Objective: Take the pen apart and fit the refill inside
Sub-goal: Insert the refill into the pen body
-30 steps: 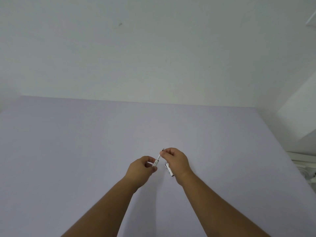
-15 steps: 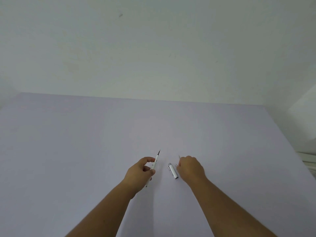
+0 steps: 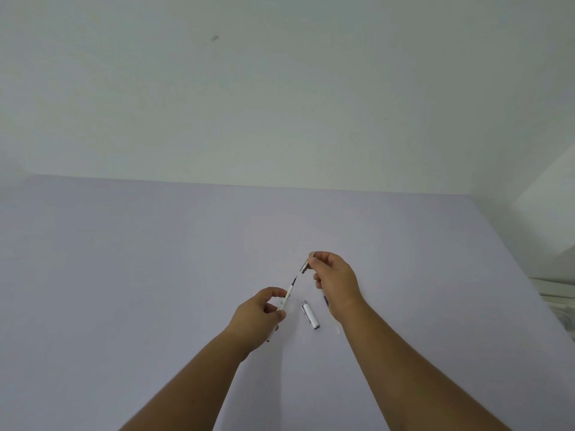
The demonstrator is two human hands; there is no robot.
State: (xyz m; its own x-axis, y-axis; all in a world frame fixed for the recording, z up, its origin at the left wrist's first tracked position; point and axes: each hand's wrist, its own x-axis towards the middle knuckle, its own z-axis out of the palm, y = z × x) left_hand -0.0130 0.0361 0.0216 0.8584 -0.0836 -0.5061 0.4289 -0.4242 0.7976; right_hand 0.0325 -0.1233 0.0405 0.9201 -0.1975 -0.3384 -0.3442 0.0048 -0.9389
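Note:
My left hand grips a white pen barrel with a thin dark refill tip sticking out of its upper end, pointing up and right. Just above that tip, my right hand pinches a small silver pen tip piece, a short gap apart from the refill. A white and silver pen cap lies on the lilac table between my hands. Another thin pale part lies partly hidden under my right wrist.
A plain white wall rises behind the table's far edge. The table's right edge runs diagonally near my right arm, with white objects beyond it at the far right.
My right hand has lifted off the table holding the silver tip piece and brought it up near the refill tip. My left hand has kept its hold on the barrel.

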